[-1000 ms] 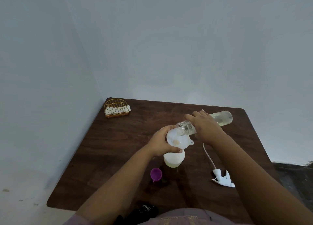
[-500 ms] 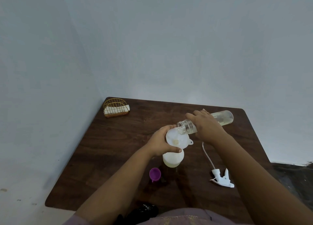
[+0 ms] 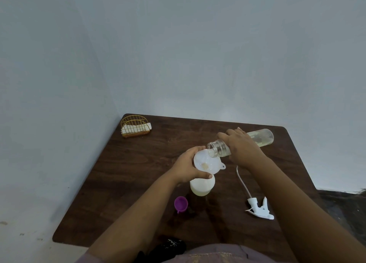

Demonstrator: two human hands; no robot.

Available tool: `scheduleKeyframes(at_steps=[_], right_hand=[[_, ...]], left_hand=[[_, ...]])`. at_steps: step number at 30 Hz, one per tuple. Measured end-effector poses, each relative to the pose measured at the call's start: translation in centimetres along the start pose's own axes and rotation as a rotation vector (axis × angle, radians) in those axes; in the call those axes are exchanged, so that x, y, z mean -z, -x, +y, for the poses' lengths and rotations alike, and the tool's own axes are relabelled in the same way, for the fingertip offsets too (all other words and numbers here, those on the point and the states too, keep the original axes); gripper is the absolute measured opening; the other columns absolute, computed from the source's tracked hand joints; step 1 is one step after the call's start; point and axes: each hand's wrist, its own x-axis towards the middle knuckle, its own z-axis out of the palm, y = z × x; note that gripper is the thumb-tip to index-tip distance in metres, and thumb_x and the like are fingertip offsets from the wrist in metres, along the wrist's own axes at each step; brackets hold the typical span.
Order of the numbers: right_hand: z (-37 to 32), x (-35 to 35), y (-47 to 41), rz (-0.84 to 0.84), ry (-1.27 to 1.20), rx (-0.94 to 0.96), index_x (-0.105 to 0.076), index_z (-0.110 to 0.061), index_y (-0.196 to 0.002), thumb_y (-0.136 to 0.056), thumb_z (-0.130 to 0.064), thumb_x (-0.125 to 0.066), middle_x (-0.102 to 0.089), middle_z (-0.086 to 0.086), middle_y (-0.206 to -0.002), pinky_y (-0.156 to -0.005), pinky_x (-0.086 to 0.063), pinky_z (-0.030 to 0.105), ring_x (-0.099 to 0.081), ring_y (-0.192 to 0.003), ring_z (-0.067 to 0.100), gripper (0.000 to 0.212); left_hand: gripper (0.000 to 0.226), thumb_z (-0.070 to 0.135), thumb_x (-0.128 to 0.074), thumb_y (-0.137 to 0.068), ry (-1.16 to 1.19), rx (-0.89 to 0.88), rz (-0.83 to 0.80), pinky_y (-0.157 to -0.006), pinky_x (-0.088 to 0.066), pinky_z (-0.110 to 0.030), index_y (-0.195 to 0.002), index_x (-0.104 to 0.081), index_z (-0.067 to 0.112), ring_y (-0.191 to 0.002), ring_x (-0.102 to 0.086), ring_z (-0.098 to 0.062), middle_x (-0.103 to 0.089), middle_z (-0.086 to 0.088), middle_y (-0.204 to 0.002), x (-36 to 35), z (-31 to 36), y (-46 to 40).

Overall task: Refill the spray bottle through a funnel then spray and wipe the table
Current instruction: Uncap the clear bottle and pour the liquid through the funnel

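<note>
Head view — the left hand (image 3: 189, 166) grips the white funnel (image 3: 206, 163) seated on the spray bottle (image 3: 202, 186), the right hand (image 3: 240, 148) clasping a tilted clear bottle (image 3: 259, 137) over it — both above the worktop (image 3: 138, 173).

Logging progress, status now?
Left hand steadies funnel on spray bottle. Right hand tips clear bottle into it. Sprayer head off, nothing obstructing.

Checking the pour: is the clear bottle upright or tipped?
Tipped. The clear bottle lies near level in the right hand, its open mouth over the funnel.
</note>
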Motion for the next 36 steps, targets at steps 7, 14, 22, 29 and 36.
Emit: scheduleKeyframes(at_steps=[7,14,22,29,36], right_hand=[[0.04,0.12,0.10,0.011,-0.056,0.004,-0.049,-0.024,-0.120,-0.077,-0.013,-0.069,-0.055,0.001,-0.104,-0.110,-0.031,0.036,-0.051,-0.102,0.020,0.048],[-0.07,0.08,-0.05,0.020,-0.060,0.013,-0.050,-0.024,-0.119,-0.076,-0.013,-0.069,-0.056,0.001,-0.103,-0.108,-0.031,0.035,-0.052,-0.101,0.019,0.048],[-0.03,-0.25,-0.05,0.004,-0.035,0.017,-0.049,-0.025,-0.119,-0.078,-0.017,-0.071,-0.055,0.000,-0.104,-0.110,-0.031,0.036,-0.051,-0.103,0.019,0.047],[0.00,-0.48,-0.01,0.008,-0.020,0.025,-0.050,-0.025,-0.120,-0.078,-0.018,-0.072,-0.057,0.001,-0.106,-0.112,-0.029,0.038,-0.053,-0.104,0.020,0.048],[-0.02,-0.21,0.05,0.002,-0.002,0.023,-0.048,-0.025,-0.123,-0.079,-0.015,-0.070,-0.056,0.001,-0.107,-0.114,-0.026,0.037,-0.052,-0.106,0.020,0.050]], left_hand=[[0.090,0.028,-0.090,-0.062,0.002,-0.015,0.012,-0.098,-0.052,-0.044,-0.140,-0.045,0.030,-0.119,-0.052,-0.015,-0.052,0.009,-0.134,-0.02,-0.03,-0.01],[0.087,0.027,-0.090,-0.064,-0.005,-0.027,0.011,-0.098,-0.052,-0.042,-0.138,-0.045,0.031,-0.119,-0.052,-0.015,-0.052,0.009,-0.133,0.02,0.15,0.02],[0.086,0.025,-0.090,-0.063,0.009,-0.031,0.007,-0.097,-0.052,-0.043,-0.137,-0.046,0.030,-0.118,-0.053,-0.015,-0.054,0.008,-0.131,0.08,0.17,0.13],[0.090,0.029,-0.090,-0.061,-0.006,-0.036,0.014,-0.098,-0.052,-0.045,-0.139,-0.045,0.029,-0.119,-0.053,-0.015,-0.053,0.008,-0.134,0.01,0.10,0.13],[0.090,0.027,-0.090,-0.062,-0.001,-0.035,0.011,-0.099,-0.051,-0.043,-0.140,-0.045,0.028,-0.120,-0.052,-0.013,-0.053,0.009,-0.134,0.09,0.19,0.16]])
